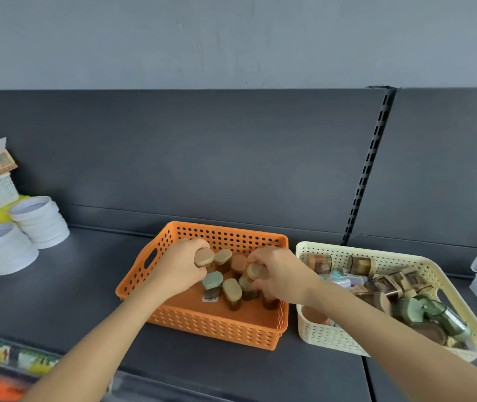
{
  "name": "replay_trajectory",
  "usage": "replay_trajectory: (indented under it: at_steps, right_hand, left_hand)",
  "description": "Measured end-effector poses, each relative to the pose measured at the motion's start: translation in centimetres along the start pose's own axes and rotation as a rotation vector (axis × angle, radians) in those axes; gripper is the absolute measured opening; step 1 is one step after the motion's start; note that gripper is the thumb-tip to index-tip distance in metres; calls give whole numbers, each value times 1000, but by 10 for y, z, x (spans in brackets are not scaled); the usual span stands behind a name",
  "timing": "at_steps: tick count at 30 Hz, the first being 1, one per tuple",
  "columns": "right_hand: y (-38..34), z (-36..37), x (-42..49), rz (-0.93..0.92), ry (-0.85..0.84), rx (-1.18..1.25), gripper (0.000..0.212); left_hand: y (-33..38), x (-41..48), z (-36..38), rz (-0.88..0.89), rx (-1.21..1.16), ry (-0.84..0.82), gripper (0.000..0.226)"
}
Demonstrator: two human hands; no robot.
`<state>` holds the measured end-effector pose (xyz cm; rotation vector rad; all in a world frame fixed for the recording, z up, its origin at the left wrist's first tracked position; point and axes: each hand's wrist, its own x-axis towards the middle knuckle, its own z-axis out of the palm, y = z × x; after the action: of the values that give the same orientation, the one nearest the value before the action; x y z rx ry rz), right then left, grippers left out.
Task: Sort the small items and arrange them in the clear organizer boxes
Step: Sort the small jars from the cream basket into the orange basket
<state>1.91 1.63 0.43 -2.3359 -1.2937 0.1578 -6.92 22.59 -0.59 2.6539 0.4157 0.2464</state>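
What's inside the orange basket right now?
Small brown bottles with tan, pinkish and green caps stand upright in the orange basket. The left grip holds one, the right grip another. Anything beneath either grip is hidden.

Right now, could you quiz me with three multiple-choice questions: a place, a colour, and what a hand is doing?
1. The cream basket stands on which side of the orange basket? A left, B right, C on top of it.
2. The stacked round tubs are: A white, B red, C green.
3. The left hand is: A flat on the shelf, B gripping a small capped jar, C empty above the baskets.
Answers: B, it sits by the orange one's right wall; A, all are white; B, fingers curl round the jar's cap.
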Motion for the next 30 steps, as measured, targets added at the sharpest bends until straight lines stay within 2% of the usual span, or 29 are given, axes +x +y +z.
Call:
replay_trajectory:
  at_steps: [4, 10, 13, 17, 21, 26, 30]
  right_hand:
    - [-5, 8, 13, -14, -8, -1, 28]
    - [-19, 18, 50, 26, 96, 55, 30]
    - [-27, 25, 71, 50, 101, 61, 29]
    - [-33, 33, 99, 78, 121, 28, 23]
    - [-35, 42, 121, 92, 124, -32, 21]
    - [-33, 58, 132, 143, 6, -126, 16]
    - [-27, 57, 129, 173, -18, -92, 14]
  left_hand:
    - [-23, -7, -9, -77, 103, -75, 36]
    - [-34, -7, -4, -150, 235, -184, 45]
    - [-37, -5, -3, -171, 259, -236, 46]
    - [-42, -4, -6, -173, 229, -271, 62]
    - [-42, -6, -15, -157, 175, -196, 63]
    - [-39, -8, -18, -135, 153, -107, 66]
    - [-37, -10, -17, -88, 105, -65, 71]
